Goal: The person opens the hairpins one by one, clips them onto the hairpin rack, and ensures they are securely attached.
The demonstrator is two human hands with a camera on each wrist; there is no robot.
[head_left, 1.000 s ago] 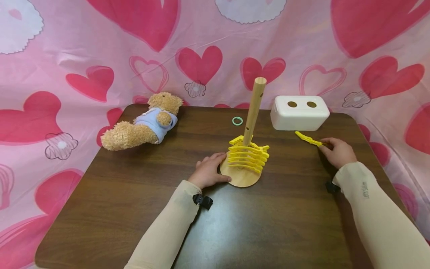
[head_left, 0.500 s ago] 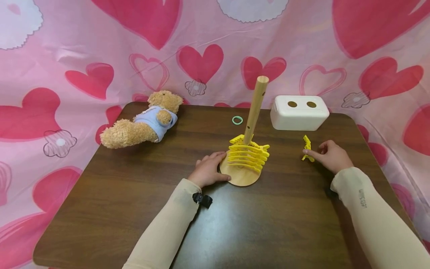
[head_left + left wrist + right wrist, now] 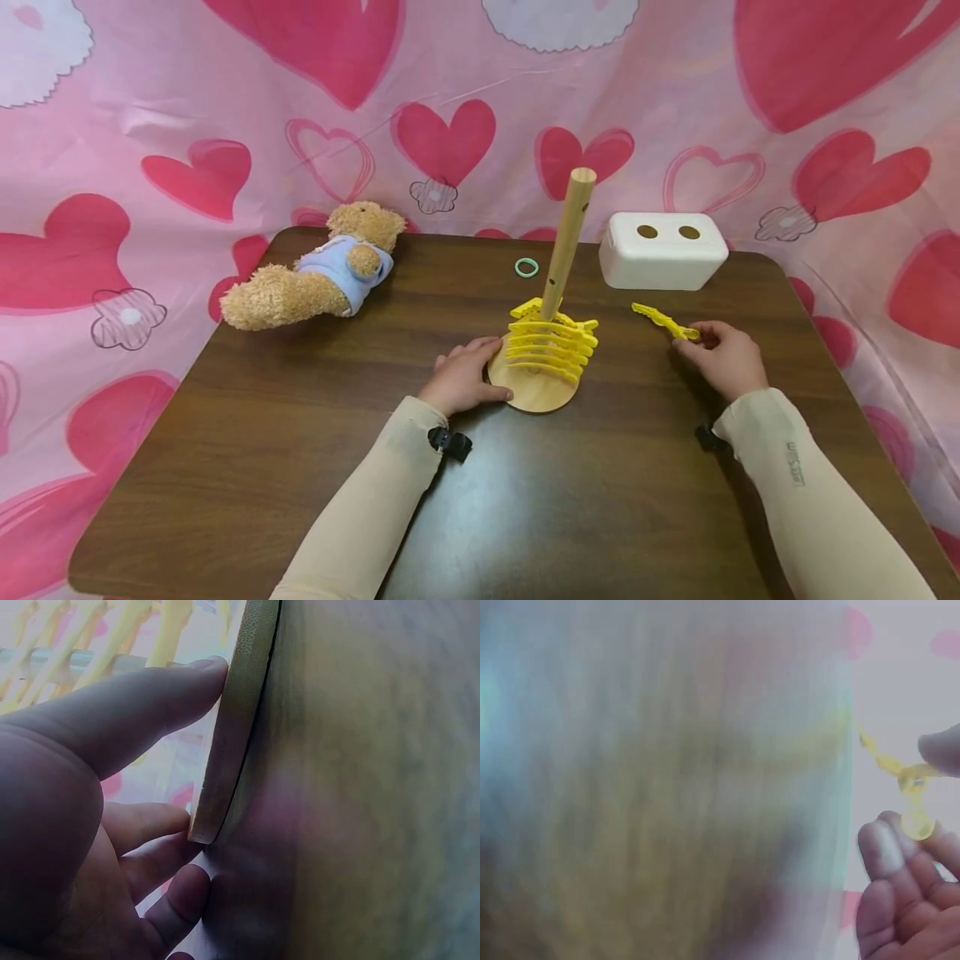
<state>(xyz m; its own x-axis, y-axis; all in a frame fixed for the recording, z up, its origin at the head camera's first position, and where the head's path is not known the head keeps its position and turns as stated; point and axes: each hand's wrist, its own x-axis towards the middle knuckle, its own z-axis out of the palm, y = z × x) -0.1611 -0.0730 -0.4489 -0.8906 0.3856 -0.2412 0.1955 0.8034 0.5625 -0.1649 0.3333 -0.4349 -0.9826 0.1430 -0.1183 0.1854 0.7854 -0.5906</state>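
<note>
My left hand holds the round base of a wooden stand at its left side. In the left wrist view the thumb and the other fingers touch the base's rim. An upright wooden post rises from the base. Several yellow hair clips hang stacked around its lower part. To the right, my right hand pinches one long yellow hair clip by its handle end, above the table. In the blurred right wrist view that clip lies between thumb and fingers.
A white box with two round holes stands at the back right. The small mint-green ring lies behind the stand. At the back left a teddy bear in a blue top lies on the brown table. A pink heart-patterned cloth hangs behind.
My right hand has moved left toward the stand with the hair clip. The clip has turned in the fingers, now pointing away to the left. The left hand stays on the base.
</note>
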